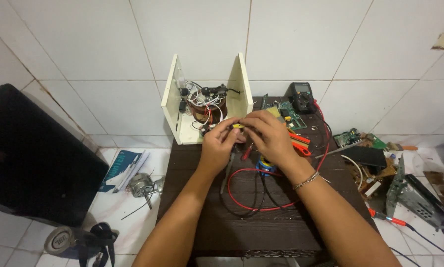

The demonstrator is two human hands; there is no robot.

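**Count of things on and around the table**

Two hands: left hand (221, 143) and right hand (267, 132), with one small yellow part (238, 126) between them. One dark table (261, 217). One open cream metal case (207, 99). One black multimeter (301, 96). Two green circuit boards, one on the table (286, 112) and one on the floor (353, 137). One small motor (142, 184). One bracelet (306, 180). One red wire loop (251, 205).

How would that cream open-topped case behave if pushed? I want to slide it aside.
The cream case probably feels heavy for its size: a wound transformer sits inside. Its flat base should slide, not roll. Its loose wires may snag.
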